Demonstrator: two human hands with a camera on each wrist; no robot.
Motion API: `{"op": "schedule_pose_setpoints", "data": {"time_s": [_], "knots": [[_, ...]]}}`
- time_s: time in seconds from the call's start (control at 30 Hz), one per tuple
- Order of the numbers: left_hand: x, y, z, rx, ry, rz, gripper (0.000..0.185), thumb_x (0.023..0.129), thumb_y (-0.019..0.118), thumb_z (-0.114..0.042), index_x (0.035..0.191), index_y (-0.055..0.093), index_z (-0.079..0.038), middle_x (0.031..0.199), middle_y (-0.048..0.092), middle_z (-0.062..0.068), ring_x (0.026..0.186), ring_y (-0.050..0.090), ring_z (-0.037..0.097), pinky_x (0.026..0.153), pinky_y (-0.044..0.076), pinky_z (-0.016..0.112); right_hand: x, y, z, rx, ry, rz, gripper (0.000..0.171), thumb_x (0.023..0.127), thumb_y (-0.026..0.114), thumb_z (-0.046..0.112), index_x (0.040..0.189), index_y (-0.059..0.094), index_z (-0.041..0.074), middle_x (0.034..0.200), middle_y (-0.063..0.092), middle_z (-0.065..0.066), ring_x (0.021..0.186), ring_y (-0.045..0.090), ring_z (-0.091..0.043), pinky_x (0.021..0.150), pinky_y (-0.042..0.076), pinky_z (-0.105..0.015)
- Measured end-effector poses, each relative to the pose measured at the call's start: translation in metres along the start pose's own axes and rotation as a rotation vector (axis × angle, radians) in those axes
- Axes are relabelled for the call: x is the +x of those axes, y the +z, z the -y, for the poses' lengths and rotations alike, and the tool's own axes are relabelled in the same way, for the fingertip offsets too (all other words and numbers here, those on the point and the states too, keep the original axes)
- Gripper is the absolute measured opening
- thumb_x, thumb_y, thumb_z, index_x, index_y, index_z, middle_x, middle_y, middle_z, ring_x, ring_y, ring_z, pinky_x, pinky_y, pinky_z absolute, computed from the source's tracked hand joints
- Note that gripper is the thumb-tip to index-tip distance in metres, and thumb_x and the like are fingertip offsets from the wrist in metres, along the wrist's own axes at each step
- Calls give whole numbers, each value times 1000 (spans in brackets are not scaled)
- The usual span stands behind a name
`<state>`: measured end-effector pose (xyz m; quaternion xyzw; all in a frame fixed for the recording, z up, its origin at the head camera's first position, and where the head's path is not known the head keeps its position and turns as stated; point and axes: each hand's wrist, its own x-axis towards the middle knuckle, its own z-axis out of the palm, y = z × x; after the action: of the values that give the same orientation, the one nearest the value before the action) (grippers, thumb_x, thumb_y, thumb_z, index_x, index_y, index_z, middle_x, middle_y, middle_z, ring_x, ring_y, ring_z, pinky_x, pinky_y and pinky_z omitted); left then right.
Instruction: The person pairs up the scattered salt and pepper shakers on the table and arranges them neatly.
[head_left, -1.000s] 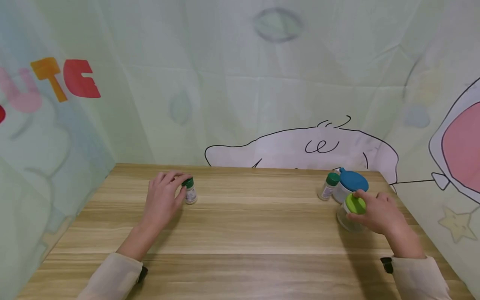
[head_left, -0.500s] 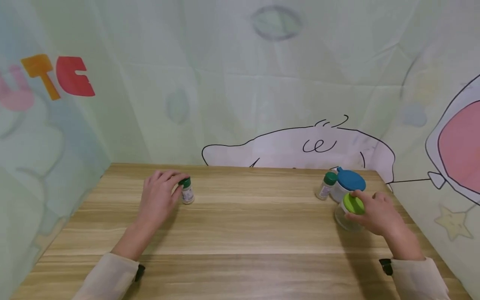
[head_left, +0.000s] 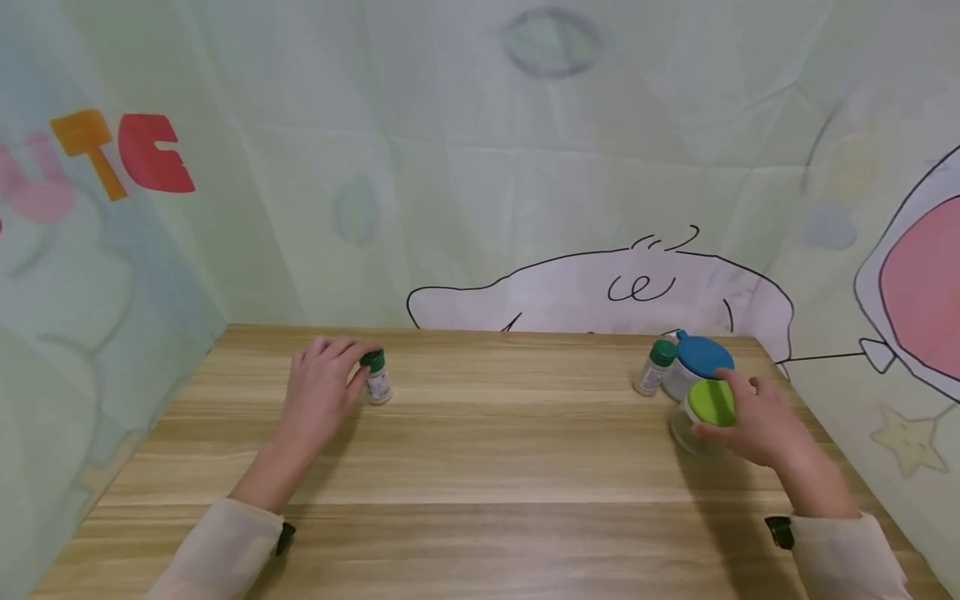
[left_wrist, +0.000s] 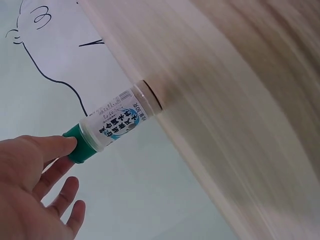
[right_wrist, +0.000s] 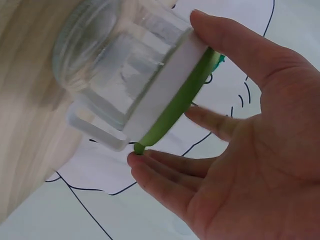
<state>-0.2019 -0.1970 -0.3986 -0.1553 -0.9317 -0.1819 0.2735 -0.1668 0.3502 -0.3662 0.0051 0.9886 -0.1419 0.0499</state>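
Observation:
My left hand (head_left: 318, 398) pinches the green cap of a small seasoning bottle (head_left: 378, 387) between thumb and finger. In the left wrist view the bottle's printed label (left_wrist: 117, 117) shows, its base stands on the tabletop, and the other fingers are away from it. At the right, my right hand (head_left: 765, 423) spans the closed lime-green lid (head_left: 709, 403) of a clear seasoning jar (head_left: 684, 432). The right wrist view has the thumb against the jar's white collar (right_wrist: 160, 90) and a fingertip at the lid's small tab (right_wrist: 139, 148); the fingers are extended. A white handle (right_wrist: 95, 130) sticks out below.
Behind the green-lidded jar stands a white jar with a blue lid (head_left: 703, 357). Left of it is a second green-capped seasoning bottle (head_left: 654, 370). They stand on a wood-grain table (head_left: 517, 467), with a printed cloth backdrop (head_left: 480, 192) rising along its far edge and sides.
My right fingers have lifted off the top of the green lid to its far edge, leaving more of it visible. The left hand keeps its pinch on the bottle cap.

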Motion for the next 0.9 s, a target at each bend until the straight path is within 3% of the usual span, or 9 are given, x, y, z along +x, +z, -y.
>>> {"op": "schedule_pose_setpoints", "data": {"time_s": [0.2, 0.4, 0.7, 0.9], "knots": [[1, 0, 3, -11, -4, 5, 27, 90, 83, -3, 116, 75, -7, 117, 75, 15, 99, 56, 35, 84, 43, 54, -2, 6, -5, 20, -23, -56, 109, 92, 80, 44, 158, 15, -13, 139, 32, -54, 119, 40, -64, 85, 48, -75], [2, 0, 7, -45, 1, 10, 25, 89, 84, -4, 113, 77, -5, 115, 73, 15, 101, 56, 36, 81, 44, 52, -1, 8, -8, 33, -18, -75, 118, 89, 81, 49, 159, 12, -15, 140, 32, -53, 117, 42, -63, 86, 48, -74], [5, -6, 7, -63, 8, 3, 28, 92, 83, -11, 117, 76, -2, 121, 70, 17, 108, 58, 38, 84, 46, 56, -4, 6, -14, 5, 55, -87, 125, 86, 76, 68, 147, 26, -29, 136, 32, -50, 108, 43, -55, 76, 47, -59], [0, -10, 8, -59, 2, 20, 30, 92, 82, -11, 120, 76, 0, 124, 72, 18, 113, 58, 40, 92, 47, 60, -4, 8, -14, -11, 61, -110, 123, 85, 76, 69, 140, 32, -31, 138, 29, -50, 114, 36, -59, 79, 45, -64]]}}
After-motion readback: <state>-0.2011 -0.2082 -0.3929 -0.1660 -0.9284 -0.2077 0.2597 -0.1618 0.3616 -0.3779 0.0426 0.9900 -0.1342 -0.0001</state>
